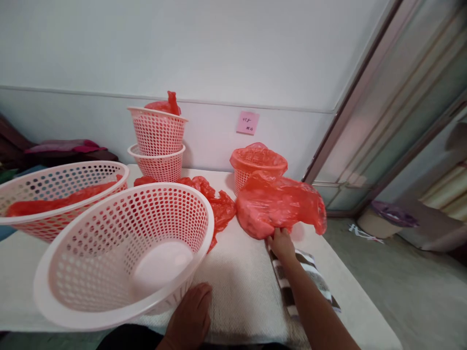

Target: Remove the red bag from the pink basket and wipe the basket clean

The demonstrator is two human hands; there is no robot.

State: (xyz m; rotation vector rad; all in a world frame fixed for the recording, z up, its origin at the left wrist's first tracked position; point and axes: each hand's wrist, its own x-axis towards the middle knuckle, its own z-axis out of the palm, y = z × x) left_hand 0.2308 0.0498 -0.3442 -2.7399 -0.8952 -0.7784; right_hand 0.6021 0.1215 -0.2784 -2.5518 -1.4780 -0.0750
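My right hand [281, 244] reaches forward and grips the lower edge of a puffed red plastic bag [277, 204] lying on the white cloth-covered table [237, 287]. My left hand [190, 316] holds the near rim of a tilted pink perforated basket [124, 253]; its fingers are curled under the basket's edge. A crumpled red bag [219, 206] lies just behind that basket.
A second pink basket [62, 194] with red plastic inside sits at left. Two stacked baskets [157, 146] stand by the wall, and a small basket lined with a red bag [257, 165] stands further right. A striped cloth [310, 277] lies under my right forearm. Glass doors [401, 121] stand at right.
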